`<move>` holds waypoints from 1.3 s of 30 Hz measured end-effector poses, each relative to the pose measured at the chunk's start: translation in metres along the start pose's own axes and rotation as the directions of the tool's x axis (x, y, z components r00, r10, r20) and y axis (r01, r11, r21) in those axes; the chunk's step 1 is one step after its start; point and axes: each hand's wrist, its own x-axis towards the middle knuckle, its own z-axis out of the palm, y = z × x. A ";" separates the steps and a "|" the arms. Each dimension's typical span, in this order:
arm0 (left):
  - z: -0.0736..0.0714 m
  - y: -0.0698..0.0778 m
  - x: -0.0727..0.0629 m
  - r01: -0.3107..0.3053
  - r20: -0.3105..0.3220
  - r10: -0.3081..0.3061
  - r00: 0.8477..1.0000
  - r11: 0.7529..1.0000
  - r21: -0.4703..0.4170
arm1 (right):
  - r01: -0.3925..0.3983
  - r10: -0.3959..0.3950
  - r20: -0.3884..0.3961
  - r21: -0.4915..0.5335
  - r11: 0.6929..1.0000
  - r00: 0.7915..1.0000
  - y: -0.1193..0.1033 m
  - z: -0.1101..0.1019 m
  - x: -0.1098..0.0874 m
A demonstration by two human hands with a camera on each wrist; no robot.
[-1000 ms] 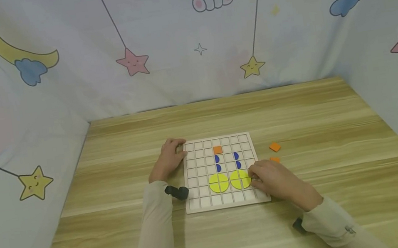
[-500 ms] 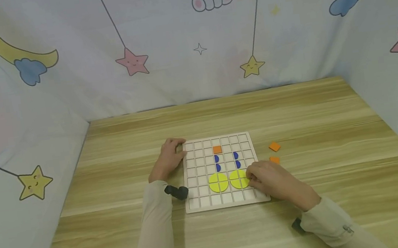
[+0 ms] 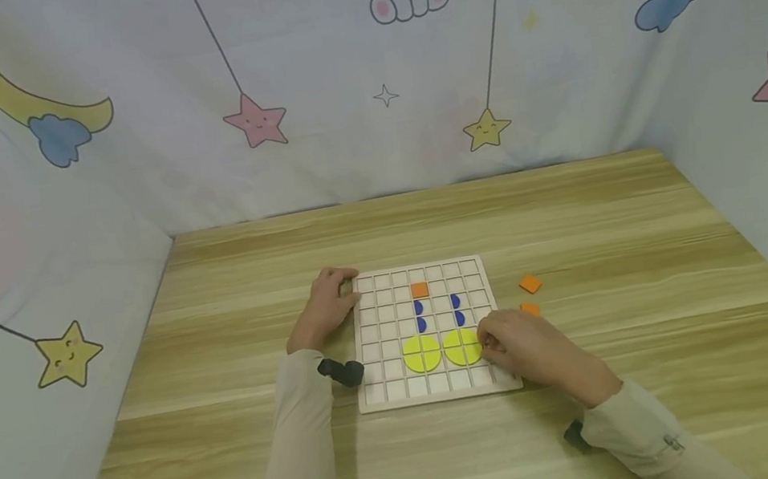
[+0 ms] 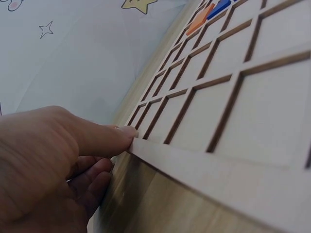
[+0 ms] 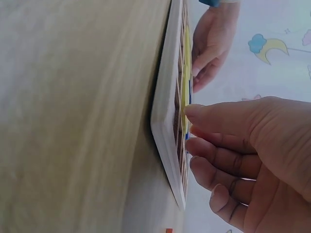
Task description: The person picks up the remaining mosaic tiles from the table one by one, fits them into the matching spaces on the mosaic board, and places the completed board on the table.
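A pale wooden grid board (image 3: 388,391) lies on the table between both hands. My left hand (image 3: 323,306) holds its far left corner; in the left wrist view the thumb (image 4: 127,132) is on the rim and the other fingers are lower, beside the edge. At the board's right side my right hand (image 3: 525,342) has thumb and fingertips on the outer edge of the right yellow circle (image 3: 458,347), pinching a yellow quarter piece mostly hidden behind the fingers. A second yellow circle (image 3: 413,353) sits left of it. Blue half-circles (image 3: 418,308) and an orange square (image 3: 420,290) sit in cells farther back.
Two loose orange squares (image 3: 531,283) lie right of the board, one partly behind my right hand. The wood-grain table (image 3: 248,257) meets a printed cloth wall (image 3: 345,164) at the back, with more cloth at both sides.
Almost nothing differs. My right hand stays at the right yellow circle with only slight shifts of the fingers, and my left hand keeps its place at the board's corner.
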 end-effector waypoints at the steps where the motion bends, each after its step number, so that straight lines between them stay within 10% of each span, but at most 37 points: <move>1: 0.000 0.000 0.000 -0.003 0.000 0.003 1.000 1.000 0.001 | -0.009 0.009 -0.002 0.005 1.000 1.000 0.001 -0.001 0.000; 39: 0.000 -0.001 0.002 0.003 -0.007 -0.003 1.000 1.000 -0.018 | -0.220 0.235 -0.024 0.272 0.937 0.972 0.091 -0.014 -0.016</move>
